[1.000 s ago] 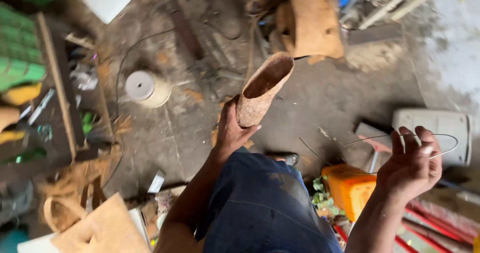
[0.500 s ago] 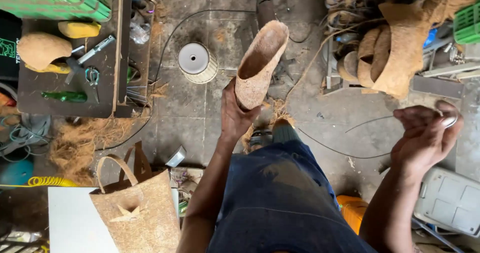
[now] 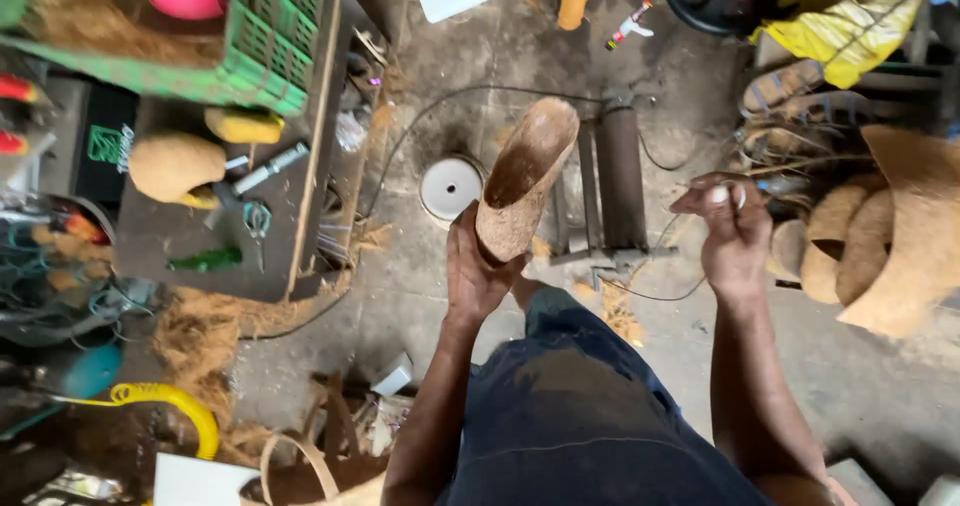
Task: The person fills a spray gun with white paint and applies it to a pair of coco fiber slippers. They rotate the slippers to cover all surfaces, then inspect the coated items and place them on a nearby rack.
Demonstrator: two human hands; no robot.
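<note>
While my left hand point(image 3: 480, 271) grips the lower end of the coir shoe form point(image 3: 525, 191), its long axis runs up and slightly right, hollow side facing me. I note my right hand point(image 3: 733, 231) pinched shut on a thin wire point(image 3: 640, 291). White spool point(image 3: 451, 188) and roller point(image 3: 622, 176) lie just beyond; green crate point(image 3: 270, 41) well left.

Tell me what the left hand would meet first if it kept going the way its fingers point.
Nothing new, probably: the left hand is already wrapped around the lower end of the coir shoe form. Beyond that, its line runs up-picture toward the white spool on the floor, though depth from overhead is unclear.
</note>
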